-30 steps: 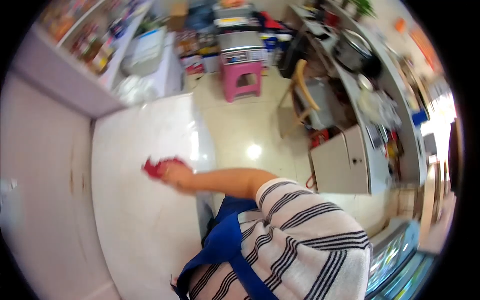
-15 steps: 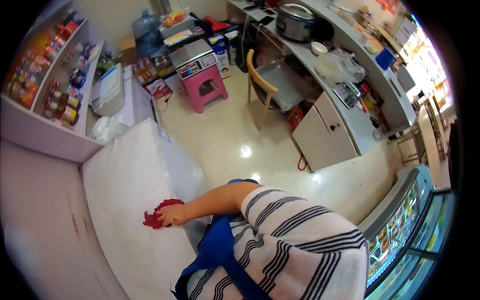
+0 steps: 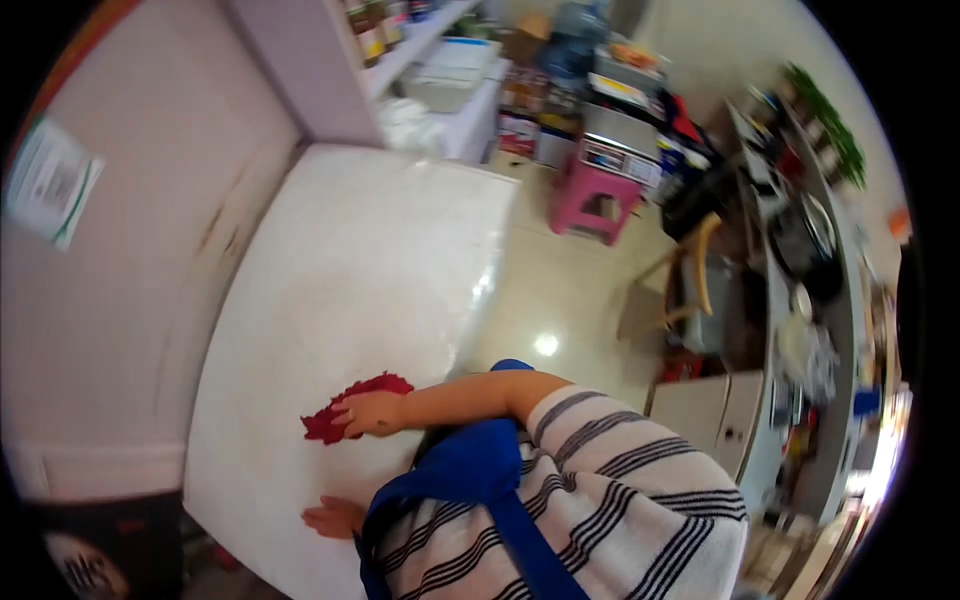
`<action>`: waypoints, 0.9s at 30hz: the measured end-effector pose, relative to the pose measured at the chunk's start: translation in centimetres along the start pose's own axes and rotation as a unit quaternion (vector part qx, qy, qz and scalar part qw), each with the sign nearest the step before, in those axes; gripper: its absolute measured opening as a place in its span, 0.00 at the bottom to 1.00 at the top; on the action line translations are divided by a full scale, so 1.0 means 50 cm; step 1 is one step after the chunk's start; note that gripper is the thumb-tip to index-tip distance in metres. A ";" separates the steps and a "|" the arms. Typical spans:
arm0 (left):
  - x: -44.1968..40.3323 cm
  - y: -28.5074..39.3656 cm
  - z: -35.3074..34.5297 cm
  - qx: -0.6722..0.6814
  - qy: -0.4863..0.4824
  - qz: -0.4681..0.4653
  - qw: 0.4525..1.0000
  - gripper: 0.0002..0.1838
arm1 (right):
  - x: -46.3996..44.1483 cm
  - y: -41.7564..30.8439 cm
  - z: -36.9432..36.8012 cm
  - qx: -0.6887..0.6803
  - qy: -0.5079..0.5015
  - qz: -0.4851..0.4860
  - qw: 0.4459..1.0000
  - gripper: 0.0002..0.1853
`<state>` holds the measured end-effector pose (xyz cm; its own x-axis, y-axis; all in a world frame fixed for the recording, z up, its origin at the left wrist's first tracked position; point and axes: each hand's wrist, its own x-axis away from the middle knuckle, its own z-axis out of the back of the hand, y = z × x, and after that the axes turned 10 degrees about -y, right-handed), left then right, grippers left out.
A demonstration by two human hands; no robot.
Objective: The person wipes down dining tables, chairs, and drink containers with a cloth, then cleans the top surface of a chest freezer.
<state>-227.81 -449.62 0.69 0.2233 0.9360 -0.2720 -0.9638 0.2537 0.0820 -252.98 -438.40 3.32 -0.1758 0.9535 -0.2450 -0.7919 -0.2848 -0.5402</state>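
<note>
A crumpled dark red cloth (image 3: 325, 425) lies on the white top (image 3: 350, 270) of a chest-like unit. My right hand (image 3: 372, 412) presses on the cloth, fingers bent over it. Nearer my body, my left hand (image 3: 335, 517) rests on the same white surface with its fingers apart and nothing in it. The blue apron covers part of my left arm.
A wall with a paper label (image 3: 55, 182) borders the white top on the left. Beyond it are shelves with bottles, a scale (image 3: 618, 145) on a pink stool (image 3: 595, 200), a wooden chair (image 3: 700, 285) and a counter with a cooker (image 3: 802, 235).
The view has swung left, so the wall and more of the white top show. My left hand has come into view. The cloth, under my right hand, has moved over the white top.
</note>
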 end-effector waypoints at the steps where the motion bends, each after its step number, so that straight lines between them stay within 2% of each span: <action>1: 0.008 0.014 0.028 -0.008 0.005 0.034 0.999 0.31 | -0.003 0.010 0.016 0.015 0.009 0.018 1.000 0.13; 2: 0.013 0.022 0.049 -0.001 -0.028 0.020 0.999 0.31 | -0.012 0.027 0.036 0.076 0.053 0.047 0.995 0.12; 3: 0.015 0.032 0.061 0.009 -0.063 0.002 0.998 0.31 | -0.019 0.039 0.078 0.021 0.058 0.024 0.998 0.10; 4: 0.021 0.035 0.076 0.003 -0.061 0.028 0.998 0.31 | -0.028 0.065 0.100 0.069 0.098 0.051 0.991 0.09; 5: 0.024 0.043 0.080 0.018 -0.065 0.022 0.997 0.30 | -0.031 0.082 0.124 -0.027 0.077 -0.088 0.993 0.10; 6: 0.023 0.049 0.085 0.033 -0.069 0.014 0.997 0.30 | -0.020 0.115 0.164 0.039 0.063 -0.117 0.990 0.11; 7: 0.021 0.057 0.095 0.027 -0.070 0.032 0.997 0.30 | -0.015 0.178 0.177 0.002 0.141 -0.150 0.979 0.12; 8: 0.020 0.065 0.103 0.029 -0.085 0.037 0.995 0.29 | -0.001 0.233 0.217 0.014 0.164 -0.145 0.976 0.12; 9: 0.020 0.070 0.104 0.032 -0.100 0.042 0.994 0.29 | 0.014 0.279 0.249 0.075 0.206 -0.205 0.954 0.12; 10: 0.022 0.070 0.103 0.028 -0.101 0.060 0.993 0.29 | 0.040 0.357 0.275 0.157 0.184 -0.227 0.943 0.12; 11: 0.028 0.063 0.105 0.033 -0.102 0.059 0.992 0.28 | 0.058 0.381 0.320 0.070 0.245 -0.291 0.922 0.10; 12: 0.031 0.063 0.104 0.038 -0.102 0.058 0.992 0.28 | 0.082 0.406 0.362 0.215 0.250 -0.294 0.897 0.09; 13: 0.033 0.063 0.107 0.034 -0.102 0.075 0.991 0.28 | 0.072 0.386 0.417 -0.038 0.340 -0.394 0.853 0.08; 14: 0.032 0.064 0.112 0.040 -0.106 0.070 0.991 0.28 | 0.073 0.427 0.423 0.162 0.338 -0.354 0.857 0.10; 15: 0.033 0.070 0.113 0.047 -0.112 0.063 0.991 0.28 | 0.069 0.461 0.415 0.220 0.340 -0.371 0.835 0.14; 16: 0.036 0.070 0.115 0.046 -0.116 0.076 0.989 0.28 | 0.037 0.478 0.385 0.340 0.281 -0.474 0.762 0.15; 17: 0.035 0.067 0.115 0.034 -0.108 0.058 0.992 0.27 | -0.008 0.507 0.344 0.132 0.441 -0.387 0.799 0.16; 19: 0.035 0.064 0.114 0.020 -0.107 0.047 0.993 0.27 | -0.115 0.509 0.266 -0.065 0.475 -0.319 0.817 0.18; 20: 0.034 0.063 0.116 0.036 -0.108 0.044 0.993 0.27 | -0.167 0.478 0.214 -0.040 0.381 -0.357 0.852 0.19; 21: 0.033 0.063 0.119 0.049 -0.110 0.038 0.992 0.28 | -0.228 0.468 0.120 -0.240 0.377 -0.260 0.856 0.19; 23: 0.029 0.062 0.123 0.032 -0.127 0.053 0.990 0.28 | -0.322 0.388 -0.006 -0.238 0.210 -0.185 0.930 0.20; 24: 0.027 0.064 0.125 0.026 -0.139 0.064 0.988 0.28 | -0.350 0.321 0.015 -0.028 0.044 -0.202 0.978 0.23; 25: 0.029 0.067 0.132 0.018 -0.140 0.062 0.988 0.28 | -0.372 0.246 0.120 0.106 -0.069 -0.088 0.988 0.21; 26: 0.029 0.071 0.134 0.035 -0.138 0.069 0.987 0.28 | -0.385 0.241 0.138 0.172 -0.128 -0.003 0.977 0.22; 27: 0.028 0.074 0.136 0.051 -0.134 0.075 0.987 0.28 | -0.402 0.257 0.153 0.166 -0.136 0.020 0.977 0.21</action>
<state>-230.09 -445.73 7.14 0.1226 0.9924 0.0136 -0.9722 0.1173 0.2027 -264.10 -460.43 7.48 -0.3228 0.9464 -0.0133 -0.9193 -0.3169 -0.2335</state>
